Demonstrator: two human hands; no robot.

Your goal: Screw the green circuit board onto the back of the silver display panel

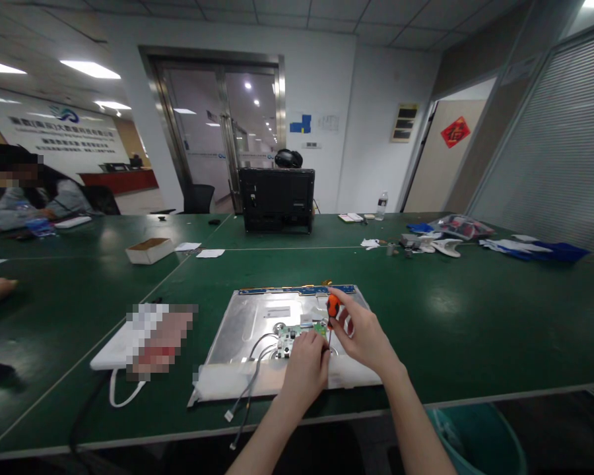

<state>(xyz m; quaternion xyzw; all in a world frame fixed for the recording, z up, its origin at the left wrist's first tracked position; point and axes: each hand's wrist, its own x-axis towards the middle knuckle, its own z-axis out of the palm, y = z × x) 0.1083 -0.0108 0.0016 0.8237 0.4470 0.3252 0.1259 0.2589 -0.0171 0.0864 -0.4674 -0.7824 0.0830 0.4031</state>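
Note:
A metal display panel (237,323) lies flat before me, with a blue circuit strip (297,290) along its far edge. On its middle sits a small green circuit board (287,338), from which grey cables (255,379) run to the front edge. My right hand (366,333) is closed around the handle of an orange and black screwdriver (332,307). The screwdriver stands upright, its shaft pointing down beside the board. My left hand (304,363) covers the board's near right part, fingers drawn together close to the shaft. What its fingertips hold, if anything, is hidden.
Left of the panel lies a white device (119,343) with a cable. Farther off are a small open box (150,251), a black monitor (277,201) and a water bottle (381,206). Bags and scraps (460,226) lie at right. A bin (480,435) stands below the edge.

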